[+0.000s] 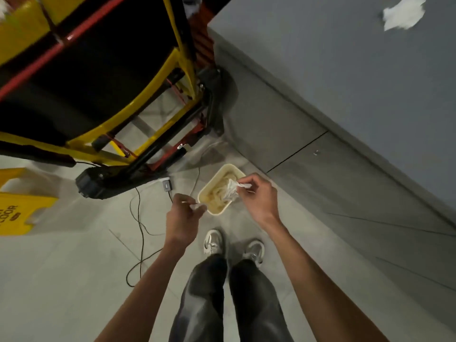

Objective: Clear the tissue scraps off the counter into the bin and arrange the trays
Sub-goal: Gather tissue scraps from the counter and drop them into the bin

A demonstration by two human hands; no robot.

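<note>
A cream bin [214,211] stands on the floor just ahead of my feet, with crumpled tissue lying inside it. My right hand [259,198] hovers over the bin's right rim and pinches a white tissue scrap [243,185] that hangs over the opening. My left hand [183,213] is at the bin's left side, its fingers curled round a small white scrap [199,206]. Another white tissue scrap [403,14] lies on the grey counter [345,45] at the top right.
A yellow, black and red cart [98,77] fills the upper left, close to the counter's corner. A yellow wet-floor sign [19,211] stands at the left. A black cable [140,233] trails across the floor tiles. Grey cabinet fronts [333,169] run along the right.
</note>
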